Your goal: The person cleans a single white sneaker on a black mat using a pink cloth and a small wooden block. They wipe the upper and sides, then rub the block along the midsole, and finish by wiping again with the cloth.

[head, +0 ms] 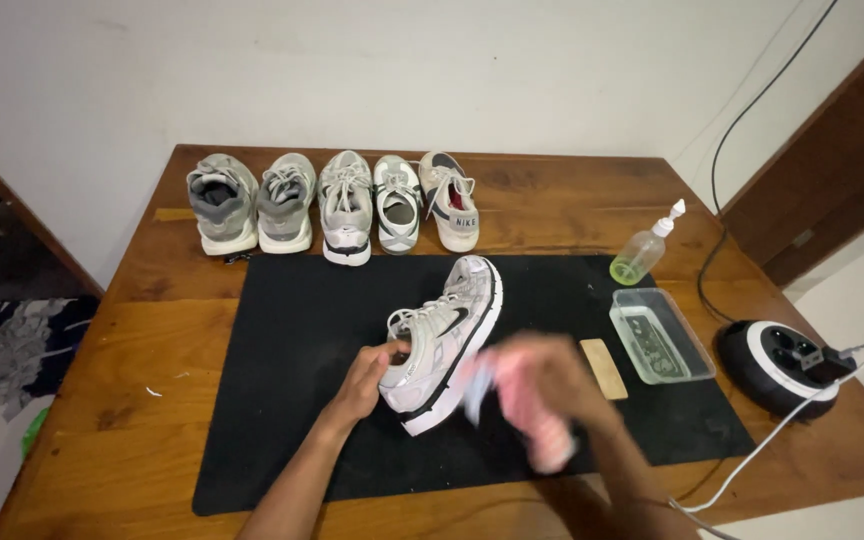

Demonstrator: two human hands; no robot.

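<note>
A brown wooden bench (552, 205) carries a black rubber mat (302, 380). At mat centre lies a white-and-grey mesh sneaker (447, 335), long axis running toward the far edge. The left hand (367, 375) grips its heel collar; the right hand (537, 390), blurred, clasps a pink cloth (542, 425) against its side.

A clear pump bottle (642, 256) with yellow-green liquid and a white pump head stands on the wooden table (572, 195), just beyond the right far corner of the black mat (292, 400). No labels, signs or screens are legible.
</note>
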